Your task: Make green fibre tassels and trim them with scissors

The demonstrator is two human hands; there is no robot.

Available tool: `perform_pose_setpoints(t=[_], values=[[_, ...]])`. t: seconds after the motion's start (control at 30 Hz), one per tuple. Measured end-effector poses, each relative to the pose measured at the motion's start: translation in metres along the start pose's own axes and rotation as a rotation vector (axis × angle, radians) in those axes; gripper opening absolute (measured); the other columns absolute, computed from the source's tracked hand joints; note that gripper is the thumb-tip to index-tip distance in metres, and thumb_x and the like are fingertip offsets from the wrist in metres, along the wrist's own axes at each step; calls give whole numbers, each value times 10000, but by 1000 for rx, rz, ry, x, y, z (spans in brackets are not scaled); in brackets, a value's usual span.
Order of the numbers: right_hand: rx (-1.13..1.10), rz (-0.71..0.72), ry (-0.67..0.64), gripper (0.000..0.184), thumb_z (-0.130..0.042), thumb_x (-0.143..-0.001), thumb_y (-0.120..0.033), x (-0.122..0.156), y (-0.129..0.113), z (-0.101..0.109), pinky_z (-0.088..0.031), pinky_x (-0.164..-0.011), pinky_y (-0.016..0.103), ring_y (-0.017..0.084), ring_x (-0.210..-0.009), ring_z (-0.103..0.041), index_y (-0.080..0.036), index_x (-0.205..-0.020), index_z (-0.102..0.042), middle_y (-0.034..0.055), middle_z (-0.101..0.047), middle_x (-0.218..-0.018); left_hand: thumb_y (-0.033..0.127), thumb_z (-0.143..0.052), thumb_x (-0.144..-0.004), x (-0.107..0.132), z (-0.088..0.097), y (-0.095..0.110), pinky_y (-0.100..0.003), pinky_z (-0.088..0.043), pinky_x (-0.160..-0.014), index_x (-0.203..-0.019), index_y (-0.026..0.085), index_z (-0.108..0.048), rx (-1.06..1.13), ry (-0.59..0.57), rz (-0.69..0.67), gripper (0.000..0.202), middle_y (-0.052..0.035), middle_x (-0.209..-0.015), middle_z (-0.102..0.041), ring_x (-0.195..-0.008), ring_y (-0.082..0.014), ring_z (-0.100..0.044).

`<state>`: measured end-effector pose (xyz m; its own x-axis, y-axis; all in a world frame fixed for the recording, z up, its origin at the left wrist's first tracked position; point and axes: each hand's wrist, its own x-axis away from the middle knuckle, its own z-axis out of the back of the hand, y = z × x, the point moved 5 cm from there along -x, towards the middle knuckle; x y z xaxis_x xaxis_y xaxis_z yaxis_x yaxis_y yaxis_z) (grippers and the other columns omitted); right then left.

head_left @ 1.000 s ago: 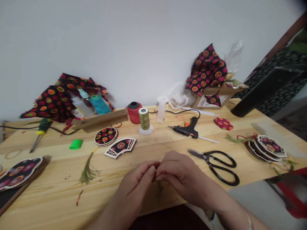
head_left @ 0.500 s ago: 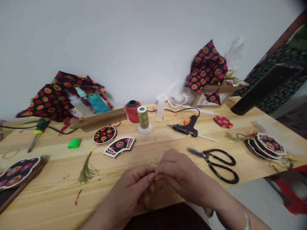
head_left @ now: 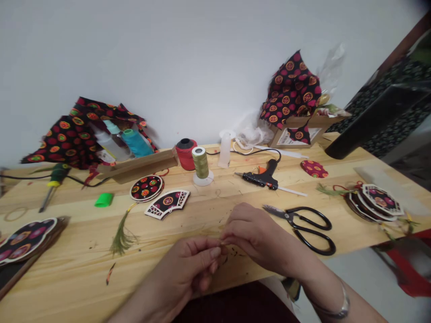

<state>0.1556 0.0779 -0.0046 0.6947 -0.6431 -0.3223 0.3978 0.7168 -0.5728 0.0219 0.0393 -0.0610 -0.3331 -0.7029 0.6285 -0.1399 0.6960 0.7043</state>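
Observation:
My left hand (head_left: pixel 198 264) and my right hand (head_left: pixel 251 235) meet over the table's front edge, fingertips almost touching. Both are closed in a pinch; whatever lies between the fingers is too small and hidden to name. Black-handled scissors (head_left: pixel 303 224) lie just right of my right hand, blades slightly apart. Beyond the hands stands a spool of olive thread (head_left: pixel 201 162). A fan-shaped pendant (head_left: pixel 168 204) with patterned fabric and a round pendant (head_left: pixel 147 188) lie to the left, near a green tassel (head_left: pixel 124 235).
A glue gun (head_left: pixel 261 175) rests behind the scissors. Stacked pendants (head_left: pixel 377 204) sit at the right, a scalloped piece (head_left: pixel 28 240) at the left. Along the wall are a red thread cone (head_left: pixel 186 154), a cardboard box (head_left: pixel 296 130), a screwdriver (head_left: pixel 54 186) and a black cylinder (head_left: pixel 370 123).
Both hands have shifted slightly, the right wrist moving a little right, and the fingertips have drawn slightly apart while still pinching. The table things keep their places.

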Motion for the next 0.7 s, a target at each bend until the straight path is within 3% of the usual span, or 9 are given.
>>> perform_pose_setpoints(t=[0.27,0.4,0.53,0.7], values=[[30,-6,121,135,-515,-872,-115,-2,7,4,-444,-720,280,165,-795,-537,-138,-845,-646,52,-644,-801,344,-763,-630,1,6,2,-169,-216,-373,-687,129,-739,11,173,-53,224,50,-471,-436,-425,-53,-306],[341,-195,269,162,-474,-876,-136,22,25,28,-458,-813,381,227,-898,-536,-122,-918,-629,110,-641,-930,340,-775,-603,3,10,6,-168,-216,-367,-702,127,-753,34,240,-89,236,57,-464,-406,-436,-61,-296],[682,-530,72,159,-483,-832,-169,77,53,46,-478,-750,450,295,-863,-563,-130,-884,-629,128,-636,-883,324,-751,-645,4,17,5,-167,-199,-379,-709,135,-752,87,273,-124,201,85,-453,-321,-433,-58,-224],[722,-659,-24,248,-476,-782,-145,125,67,47,-494,-773,420,285,-885,-590,-131,-992,-608,138,-630,-975,340,-755,-652,0,23,2,-174,-172,-385,-714,149,-756,127,263,-139,202,94,-445,-287,-431,-54,-187]])
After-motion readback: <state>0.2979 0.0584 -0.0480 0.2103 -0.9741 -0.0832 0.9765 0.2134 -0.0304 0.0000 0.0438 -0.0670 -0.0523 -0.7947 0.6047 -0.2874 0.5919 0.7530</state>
